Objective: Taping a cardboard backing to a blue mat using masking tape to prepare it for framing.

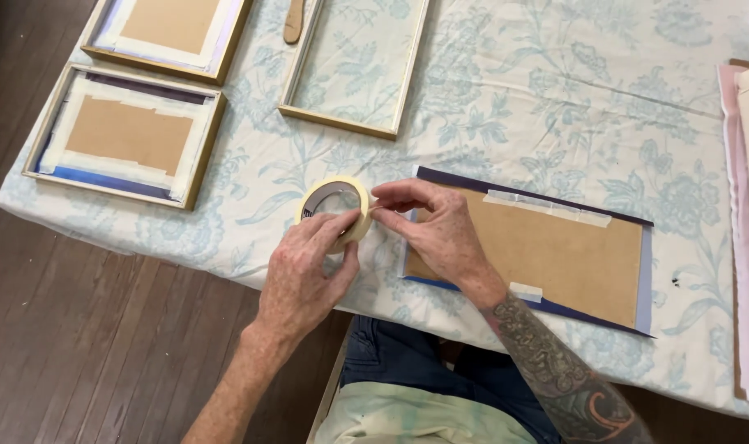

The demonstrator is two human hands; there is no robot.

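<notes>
Closest to the person, above the lap in dark jeans (415, 358), the left hand (304, 275) is curled around a roll of cream masking tape (339, 210), thumb and fingers gripping its outer band and holding it upright just over the table's near edge. The right hand (436, 230), on a tattooed forearm, meets the roll from the other side, thumb and forefinger pinched together at the tape's surface where the loose end would be; whether any tape is lifted free I cannot tell. Just beside that hand, to the right, a brown backing board (555, 255) lies flat on a dark blue sheet (645, 279), with one strip of tape along its far edge and a short piece at its near edge. All of it rests on a tablecloth (514, 99) printed with pale blue flowers. Further back on the left, a gold frame (128, 136) lies face down with its board taped all round, and another like it (173, 29) sits beyond. An empty gold frame (354, 66) lies at the middle far side, a wooden handle (294, 20) touching its corner. Pink and cream sheets (748, 205) are stacked at the right edge.
</notes>
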